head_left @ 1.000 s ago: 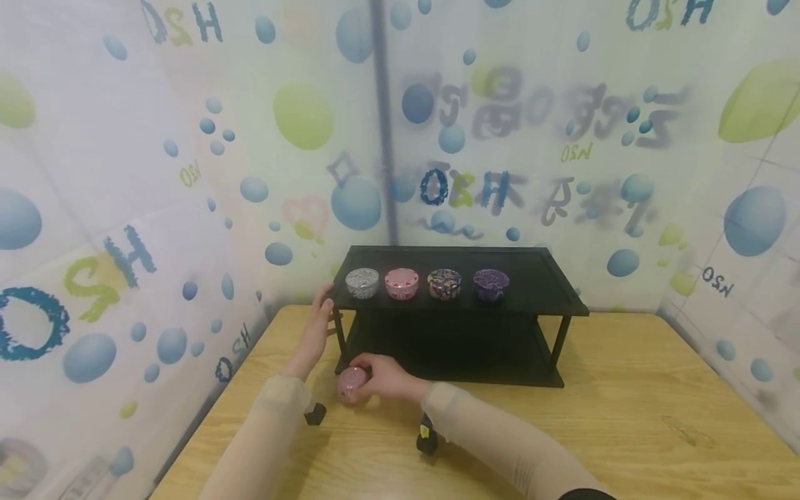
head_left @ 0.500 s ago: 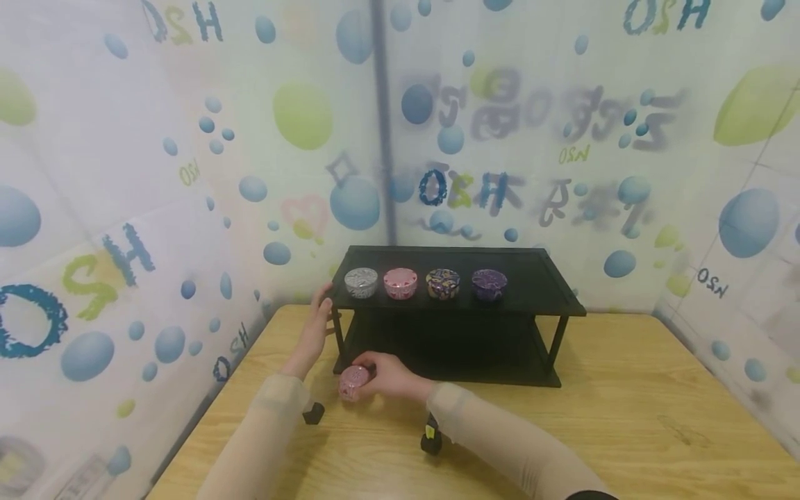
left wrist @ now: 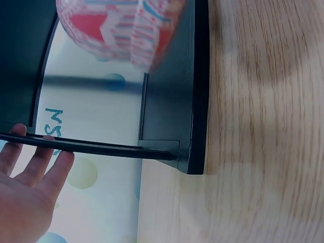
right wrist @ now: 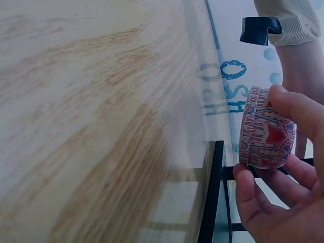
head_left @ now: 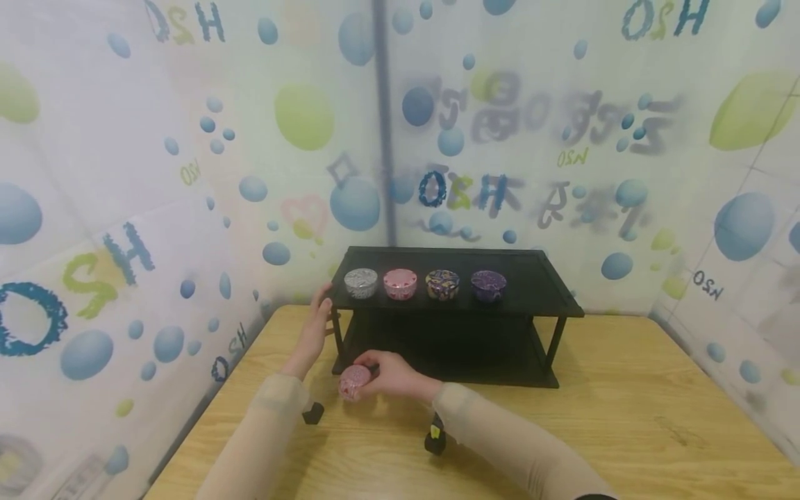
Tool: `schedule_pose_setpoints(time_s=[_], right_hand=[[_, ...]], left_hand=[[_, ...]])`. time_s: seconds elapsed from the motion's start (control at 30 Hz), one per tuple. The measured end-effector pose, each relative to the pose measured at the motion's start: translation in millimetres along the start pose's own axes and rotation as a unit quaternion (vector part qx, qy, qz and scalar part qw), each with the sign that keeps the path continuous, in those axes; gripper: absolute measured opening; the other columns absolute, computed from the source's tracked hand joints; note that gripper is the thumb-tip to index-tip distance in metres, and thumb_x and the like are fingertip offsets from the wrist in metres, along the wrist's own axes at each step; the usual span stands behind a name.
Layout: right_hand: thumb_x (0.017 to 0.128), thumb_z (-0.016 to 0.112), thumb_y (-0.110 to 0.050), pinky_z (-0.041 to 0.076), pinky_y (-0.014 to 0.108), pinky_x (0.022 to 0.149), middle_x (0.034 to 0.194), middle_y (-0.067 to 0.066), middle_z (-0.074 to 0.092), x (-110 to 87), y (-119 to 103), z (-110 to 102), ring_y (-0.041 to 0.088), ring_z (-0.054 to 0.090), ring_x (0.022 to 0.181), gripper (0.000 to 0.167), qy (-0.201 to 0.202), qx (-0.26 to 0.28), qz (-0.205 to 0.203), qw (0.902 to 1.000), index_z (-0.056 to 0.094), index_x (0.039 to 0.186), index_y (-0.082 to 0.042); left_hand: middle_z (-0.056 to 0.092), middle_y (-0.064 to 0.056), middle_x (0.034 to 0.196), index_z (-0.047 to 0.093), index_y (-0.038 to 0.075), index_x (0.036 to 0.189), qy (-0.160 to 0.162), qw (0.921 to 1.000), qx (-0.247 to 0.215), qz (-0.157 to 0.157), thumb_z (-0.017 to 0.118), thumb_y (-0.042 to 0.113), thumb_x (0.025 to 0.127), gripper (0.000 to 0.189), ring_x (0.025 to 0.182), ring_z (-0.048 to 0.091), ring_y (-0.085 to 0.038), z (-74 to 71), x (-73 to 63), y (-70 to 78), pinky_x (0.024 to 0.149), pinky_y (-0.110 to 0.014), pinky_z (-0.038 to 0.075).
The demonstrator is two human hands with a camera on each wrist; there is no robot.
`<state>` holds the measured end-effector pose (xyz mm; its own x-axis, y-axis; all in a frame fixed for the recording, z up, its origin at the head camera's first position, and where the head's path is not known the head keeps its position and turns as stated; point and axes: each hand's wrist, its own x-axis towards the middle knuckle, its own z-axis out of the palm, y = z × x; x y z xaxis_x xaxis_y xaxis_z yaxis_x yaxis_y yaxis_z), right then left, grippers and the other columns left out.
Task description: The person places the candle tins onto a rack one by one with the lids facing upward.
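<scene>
My right hand [head_left: 392, 375] pinches a small round tin [right wrist: 268, 129] between thumb and fingers, in front of the shelf's lower left corner. Red hearts on a pink, white and blue pattern cover the tin. In the right wrist view it is turned on its side, with its patterned wall facing the camera. My left hand [head_left: 314, 338] is at the left end of the black two-tier shelf [head_left: 437, 257]; its extended fingers [left wrist: 38, 164] touch the thin corner post. The same tin looms blurred at the top of the left wrist view.
On the upper tier stand a silver-white tin [head_left: 360, 283], a pink tin [head_left: 400, 284], a dark gold-patterned tin [head_left: 442, 285] and a purple tin [head_left: 489, 285] in a row. The wooden table [head_left: 600, 417] extends right; a patterned curtain [head_left: 300, 173] encloses the back and sides.
My right hand has shifted slightly right with the tin, which is tipped a little so more of its patterned wall shows. The left hand stays at the shelf, and the row of tins is unchanged.
</scene>
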<state>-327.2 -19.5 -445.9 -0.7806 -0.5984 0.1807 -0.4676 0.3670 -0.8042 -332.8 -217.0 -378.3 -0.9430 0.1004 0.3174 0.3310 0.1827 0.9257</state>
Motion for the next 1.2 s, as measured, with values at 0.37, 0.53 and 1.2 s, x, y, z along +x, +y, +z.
schedule_pose_setpoints(time_s=[0.37,0.53,1.2], right_hand=[[0.066,0.089,-0.015,0.052,0.022,0.072,0.099,-0.005,0.064,-3.4,0.7,-1.9,0.012,0.065,0.079,0.050,0.011,0.022,0.005,0.9997,0.066,0.110,-0.011],[0.067,0.088,-0.013,0.053,0.023,0.071,0.101,-0.003,0.064,-4.4,0.5,-3.0,0.012,0.065,0.078,0.052,0.018,0.040,0.001,0.9990,0.063,0.113,-0.010],[0.069,0.086,-0.011,0.052,0.021,0.073,0.113,0.003,0.062,-6.5,-5.9,-8.2,0.008,0.063,0.077,0.070,0.015,0.026,-0.013,0.9995,0.057,0.133,-0.004]], left_hand=[[0.014,-0.025,0.154,0.015,0.012,0.154,0.001,0.9999,0.008,-0.008,0.028,0.029,0.106,0.053,0.126,0.035,-0.054,-1.7,-0.1,2.2,0.100,-0.067,0.033],[0.014,-0.025,0.154,0.015,0.012,0.154,0.000,0.9999,0.012,-0.010,0.028,0.029,0.106,0.053,0.127,0.035,-0.054,-1.4,0.5,1.0,0.100,-0.067,0.033],[0.015,-0.028,0.153,0.014,0.012,0.154,-0.003,0.9999,0.009,-0.009,0.028,0.031,0.105,0.054,0.127,0.034,-0.055,0.2,0.6,1.4,0.100,-0.068,0.032]])
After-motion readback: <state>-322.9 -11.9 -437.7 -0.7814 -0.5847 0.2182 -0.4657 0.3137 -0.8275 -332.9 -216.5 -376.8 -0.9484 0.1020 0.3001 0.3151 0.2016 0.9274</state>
